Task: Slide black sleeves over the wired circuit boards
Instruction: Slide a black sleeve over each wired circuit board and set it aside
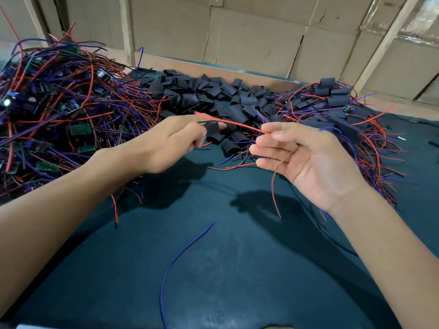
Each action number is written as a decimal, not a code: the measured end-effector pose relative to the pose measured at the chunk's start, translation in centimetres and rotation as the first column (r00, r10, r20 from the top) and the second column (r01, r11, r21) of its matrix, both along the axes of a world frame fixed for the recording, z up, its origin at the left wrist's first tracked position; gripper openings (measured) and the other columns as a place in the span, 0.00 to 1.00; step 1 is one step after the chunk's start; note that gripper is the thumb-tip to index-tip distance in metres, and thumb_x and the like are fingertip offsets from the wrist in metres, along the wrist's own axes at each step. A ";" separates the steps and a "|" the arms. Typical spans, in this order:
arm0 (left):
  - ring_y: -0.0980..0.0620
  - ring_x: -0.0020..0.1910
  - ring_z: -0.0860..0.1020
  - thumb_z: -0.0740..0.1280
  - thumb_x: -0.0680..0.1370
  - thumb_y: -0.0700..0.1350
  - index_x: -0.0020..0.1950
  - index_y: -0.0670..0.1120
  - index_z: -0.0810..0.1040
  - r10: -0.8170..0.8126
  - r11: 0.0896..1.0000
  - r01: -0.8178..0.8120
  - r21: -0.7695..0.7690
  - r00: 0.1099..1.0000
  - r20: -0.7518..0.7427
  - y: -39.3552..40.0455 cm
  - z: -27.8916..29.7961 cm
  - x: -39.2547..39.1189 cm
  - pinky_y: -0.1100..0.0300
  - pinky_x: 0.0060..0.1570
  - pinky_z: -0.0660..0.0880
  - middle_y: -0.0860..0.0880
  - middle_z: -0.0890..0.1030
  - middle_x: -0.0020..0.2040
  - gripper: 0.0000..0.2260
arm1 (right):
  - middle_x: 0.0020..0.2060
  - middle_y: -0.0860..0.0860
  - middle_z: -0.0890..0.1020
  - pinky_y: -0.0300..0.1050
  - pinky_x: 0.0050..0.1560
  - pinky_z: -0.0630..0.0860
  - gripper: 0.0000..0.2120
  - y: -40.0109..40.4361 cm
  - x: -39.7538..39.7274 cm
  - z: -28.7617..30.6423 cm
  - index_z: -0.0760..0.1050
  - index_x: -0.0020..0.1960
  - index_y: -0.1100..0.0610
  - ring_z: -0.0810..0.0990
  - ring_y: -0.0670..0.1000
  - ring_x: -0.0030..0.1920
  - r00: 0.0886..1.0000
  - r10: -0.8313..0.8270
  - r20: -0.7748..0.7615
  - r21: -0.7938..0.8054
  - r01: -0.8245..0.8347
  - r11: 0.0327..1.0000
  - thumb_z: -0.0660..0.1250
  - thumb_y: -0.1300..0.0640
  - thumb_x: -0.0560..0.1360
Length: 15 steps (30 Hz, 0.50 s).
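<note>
Nearest you, a loose blue wire (180, 260) curves across the dark, felt-like tabletop (237, 269), well on your side of the heap of black sleeves (213, 96). Your left hand (171, 143) is raised just in front of that heap, its fingers curled and pinching one flat, matte black sleeve (211, 128), with thin wire ends poking out beneath the fist. A red wire (234, 123) runs from above that sleeve across to your right hand (306, 160), where the thumb and forefinger nip its tip; the other fingers lie loosely extended, palm turned up, and a second reddish wire trails down from them. The heap itself is a mound of short, flattened, soft-looking tubes, some curled open at the ends. To the heap's left sprawls a tangled pile of bare circuit boards (52, 103), small green rectangles amid red, blue and black leads. To its right lies a smaller tangle of sleeved boards (332, 100), their wires fanning outward. Behind the heap stands a wall of plain brown cardboard (256, 34).
</note>
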<state>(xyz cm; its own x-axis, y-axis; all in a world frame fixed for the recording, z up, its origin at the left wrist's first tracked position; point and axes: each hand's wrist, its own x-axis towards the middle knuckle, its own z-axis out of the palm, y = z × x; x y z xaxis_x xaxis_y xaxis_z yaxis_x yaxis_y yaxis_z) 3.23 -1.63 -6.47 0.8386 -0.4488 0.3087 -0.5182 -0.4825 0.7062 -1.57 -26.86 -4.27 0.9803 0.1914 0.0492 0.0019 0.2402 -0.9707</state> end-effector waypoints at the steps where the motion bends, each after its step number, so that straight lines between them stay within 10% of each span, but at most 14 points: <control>1: 0.43 0.44 0.72 0.53 0.78 0.52 0.51 0.40 0.76 0.004 1.000 -0.004 -0.019 1.000 -0.016 0.0 -0.1 0.1 0.40 0.50 0.71 0.40 0.76 0.45 0.18 | 0.42 0.59 0.87 0.47 0.41 0.83 0.06 0.0 0.1 -0.1 0.86 0.46 0.59 0.88 0.60 0.46 0.999 -0.036 0.027 -0.028 0.036 0.999 0.72 0.63 0.71; 8: 0.60 0.58 0.78 0.58 0.84 0.53 0.74 0.57 0.67 0.005 0.998 -0.007 -0.069 1.000 -0.021 -0.3 -1.0 1.0 0.60 0.48 0.76 0.60 0.77 0.62 0.18 | 0.47 0.64 0.86 0.50 0.44 0.84 0.08 -0.2 0.4 -0.6 0.81 0.56 0.66 0.87 0.63 0.49 0.984 -0.160 0.078 -0.031 0.162 0.986 0.68 0.67 0.78; 15: 0.56 0.69 0.74 0.65 0.83 0.45 0.76 0.51 0.68 0.026 0.999 -0.024 -0.049 0.999 0.038 0.1 -1.5 1.7 0.44 0.64 0.75 0.56 0.76 0.68 0.21 | 0.41 0.62 0.86 0.48 0.43 0.83 0.04 0.2 0.2 -0.4 0.84 0.46 0.61 0.87 0.63 0.44 0.887 -0.332 0.321 -0.021 0.358 0.934 0.73 0.69 0.74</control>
<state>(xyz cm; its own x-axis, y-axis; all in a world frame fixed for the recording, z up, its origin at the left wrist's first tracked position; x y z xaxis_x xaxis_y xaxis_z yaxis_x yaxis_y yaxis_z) 4.93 -1.56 -7.93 0.8362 -0.4118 0.3621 -0.5340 -0.4610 0.7088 -1.38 -26.71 -4.68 0.9235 -0.1405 0.3570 0.3714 0.0942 -0.9237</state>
